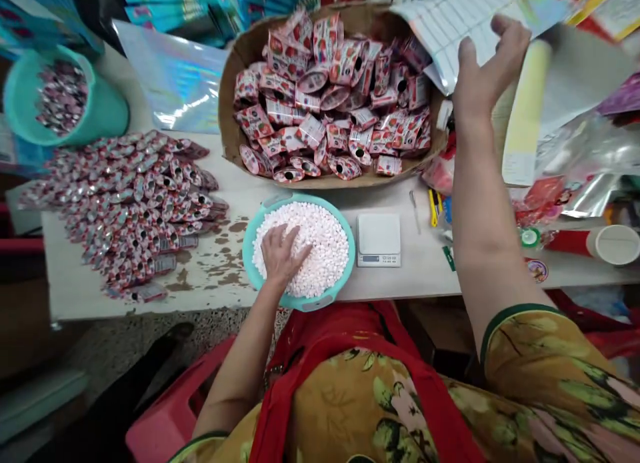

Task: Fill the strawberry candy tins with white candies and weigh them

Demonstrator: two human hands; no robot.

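Observation:
My left hand (281,253) rests on small whitish-pink pellets (320,249) that fill a turquoise basin (351,239) at the table's near edge. Its fingers are spread, and some fingertips may be sunk among the pellets. Further right and away from me, my right hand (485,73) reaches over a lined printed sheet (445,23), fingers apart; whether it touches the paper I cannot tell. Right of the basin lies a small white digital scale (379,239). Behind them stands a cardboard box (227,109) heaped with red-and-white strawberry-print packets (313,133), several showing dark round openings.
At left, many similar packets (145,196) lie in dense rows beside a turquoise bucket (107,113) holding more. A shiny plastic sheet (180,76) lies behind. To the right are a yellow cutter (434,208), a red roll (573,243) and clear plastic bags (575,149). Below is a red stool (175,409).

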